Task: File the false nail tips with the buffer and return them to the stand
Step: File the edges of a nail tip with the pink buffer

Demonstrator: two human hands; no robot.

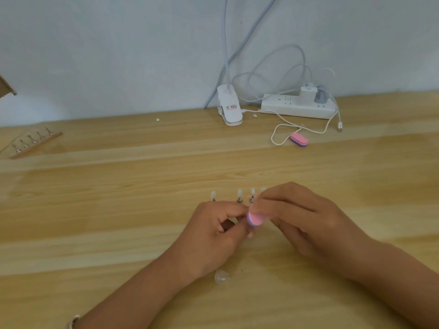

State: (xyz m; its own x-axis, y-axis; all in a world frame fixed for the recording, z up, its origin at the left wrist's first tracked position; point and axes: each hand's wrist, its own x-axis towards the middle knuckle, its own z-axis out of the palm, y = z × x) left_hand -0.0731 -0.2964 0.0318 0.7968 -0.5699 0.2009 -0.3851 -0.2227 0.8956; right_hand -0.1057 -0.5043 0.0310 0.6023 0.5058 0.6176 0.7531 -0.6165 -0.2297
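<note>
At lower centre, our right hand (297, 217) pinches a pink buffer (256, 219); our left hand (213, 233) curls beside it, and we cannot tell what it holds.

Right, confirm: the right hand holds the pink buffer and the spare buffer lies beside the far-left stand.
Wrong on the spare buffer: the head view shows it by the white cable near the power strip, not beside the far-left stand. The right hand holds the pink buffer.

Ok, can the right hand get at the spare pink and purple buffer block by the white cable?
Likely not yet: the right hand grips another pink and purple buffer; otherwise the way to the spare buffer block looks free.
</note>
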